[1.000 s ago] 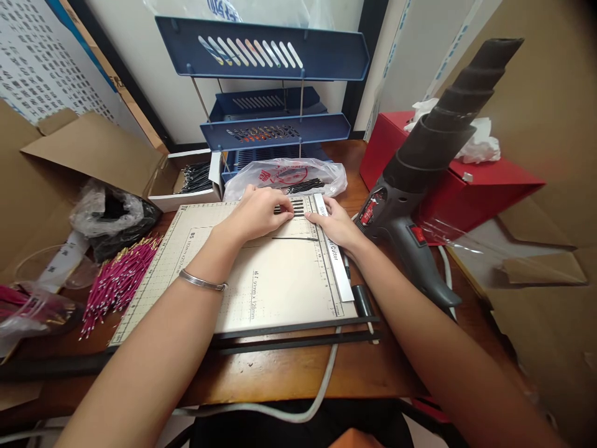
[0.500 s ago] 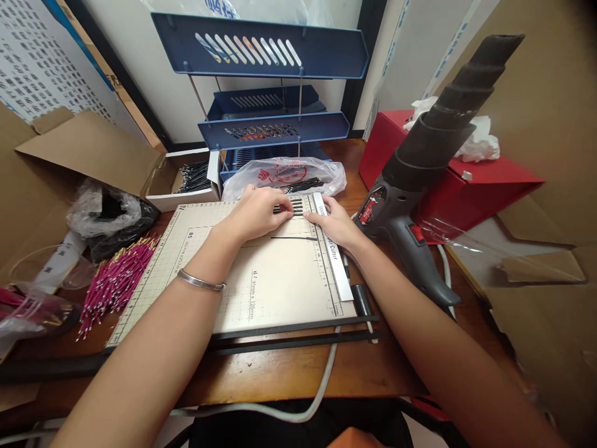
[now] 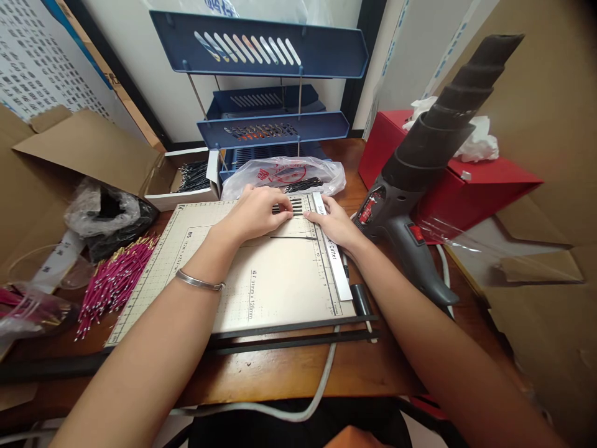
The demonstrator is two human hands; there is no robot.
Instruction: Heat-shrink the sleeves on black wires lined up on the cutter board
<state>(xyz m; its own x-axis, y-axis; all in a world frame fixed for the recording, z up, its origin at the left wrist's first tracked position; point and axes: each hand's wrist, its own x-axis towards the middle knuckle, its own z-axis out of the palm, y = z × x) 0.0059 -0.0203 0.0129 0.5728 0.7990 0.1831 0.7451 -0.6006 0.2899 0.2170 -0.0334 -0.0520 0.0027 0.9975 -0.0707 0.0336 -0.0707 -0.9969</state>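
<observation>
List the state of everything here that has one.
left hand, flat, pressing down the black tube pieces
right hand, fingertips on the cutter's white rail
single black tube, lying loose on the cutting board
heat gun, resting unheld, nozzle up
white box, open

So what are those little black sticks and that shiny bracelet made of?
The short black sticks look like matte plastic or rubbery tubing, probably: dull, no shine. The thin silver bracelet looks like polished metal; it glints.

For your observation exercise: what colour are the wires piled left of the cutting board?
Magenta with gold tips; the wires show best in the head view.
</observation>
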